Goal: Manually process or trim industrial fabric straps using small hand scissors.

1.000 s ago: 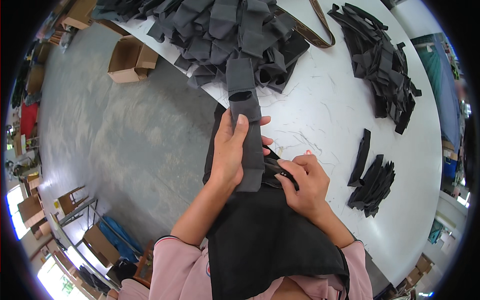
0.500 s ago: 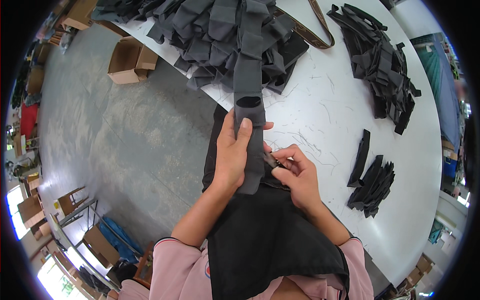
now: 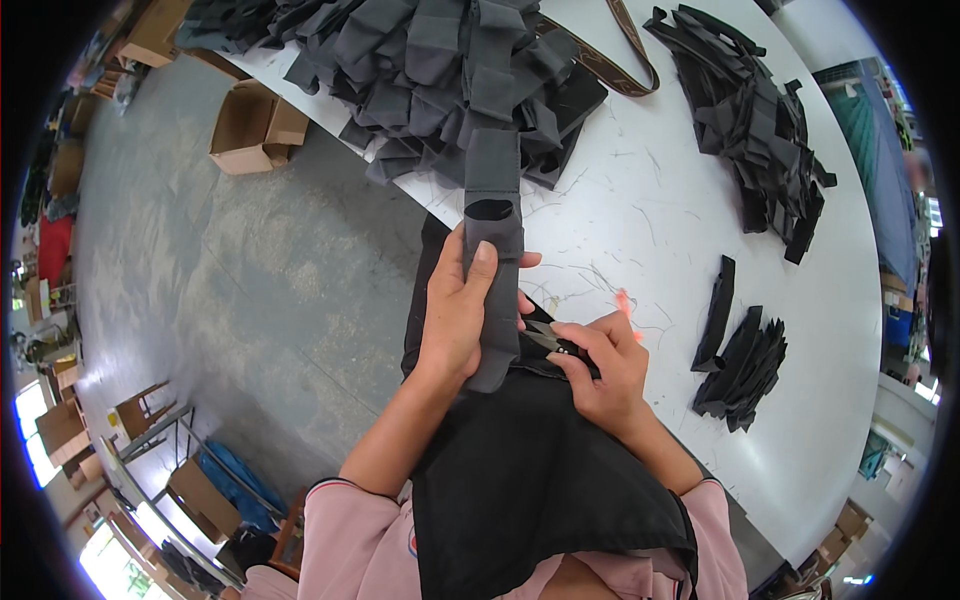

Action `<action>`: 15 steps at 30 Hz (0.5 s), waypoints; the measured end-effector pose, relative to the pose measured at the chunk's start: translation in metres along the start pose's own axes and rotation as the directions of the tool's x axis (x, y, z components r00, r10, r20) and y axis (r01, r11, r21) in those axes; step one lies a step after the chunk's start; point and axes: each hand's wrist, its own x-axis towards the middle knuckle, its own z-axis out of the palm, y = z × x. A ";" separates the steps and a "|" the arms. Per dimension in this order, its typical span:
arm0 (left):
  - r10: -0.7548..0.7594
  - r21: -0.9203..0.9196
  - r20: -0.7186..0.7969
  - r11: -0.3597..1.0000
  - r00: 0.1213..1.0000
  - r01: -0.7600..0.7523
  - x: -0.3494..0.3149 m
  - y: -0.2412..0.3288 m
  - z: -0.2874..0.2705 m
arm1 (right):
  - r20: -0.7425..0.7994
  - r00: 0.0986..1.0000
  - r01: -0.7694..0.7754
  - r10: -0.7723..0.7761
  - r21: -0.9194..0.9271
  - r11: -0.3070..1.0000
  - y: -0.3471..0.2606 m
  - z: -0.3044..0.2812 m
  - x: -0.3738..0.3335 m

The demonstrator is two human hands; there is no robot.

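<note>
My left hand (image 3: 458,305) is closed round the lower part of a long dark grey fabric strip (image 3: 492,160), thumb on top and fingertips showing past its right edge. The strip has stitched seams and a dark opening (image 3: 488,209) just above my thumb. It runs up onto a big heap of the same grey fabric (image 3: 400,75) on the table. Just right of the strip, my right hand (image 3: 610,370) grips small thread snips (image 3: 545,335). Their blades are apart and point at the strip, close to my left fingertips. The handles are partly hidden by my fingers.
On the white table (image 3: 600,200) lie loose thread ends, a brown patterned strap (image 3: 610,75), a stack of dark strips (image 3: 760,140) at the far right and a smaller bundle (image 3: 742,375) nearer. An open cardboard box (image 3: 257,128) stands on the grey floor at left.
My right hand has drawn slightly right and down, away from the strip, and the snips' blades now show more fully. My left hand still holds the strip in nearly the same place.
</note>
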 end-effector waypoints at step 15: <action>-0.016 -0.017 0.011 1.000 1.000 0.016 -0.003 -0.003 0.000 | 0.003 0.984 0.176 -0.179 -0.213 0.961 -0.006 0.000 0.005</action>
